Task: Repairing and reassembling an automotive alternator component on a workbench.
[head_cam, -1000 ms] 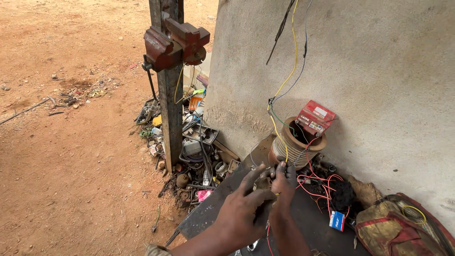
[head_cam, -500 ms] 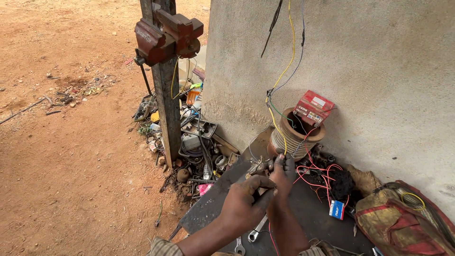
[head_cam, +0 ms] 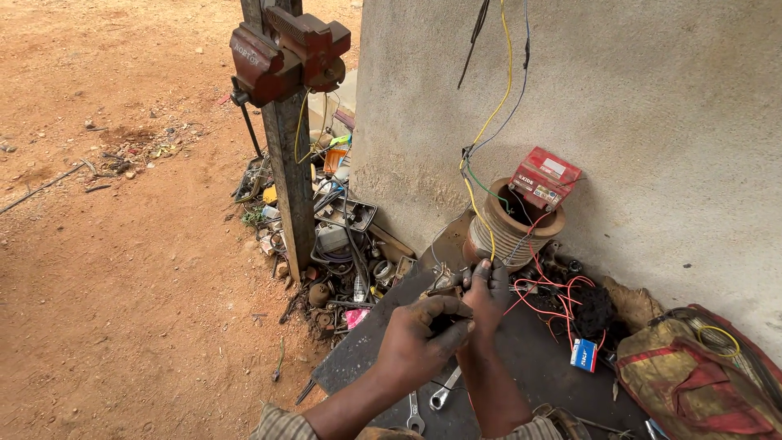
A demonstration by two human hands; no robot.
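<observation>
Hands meet over the dark board (head_cam: 529,358). I see my left hand (head_cam: 423,338) curled shut on a small dark part (head_cam: 446,324), hard to identify. My right hand (head_cam: 487,295), at its 1 o'clock, pinches wires (head_cam: 547,287) running towards 2 o'clock. Finned cylinder (head_cam: 509,232) stands at 12 o'clock, nearer the right.
</observation>
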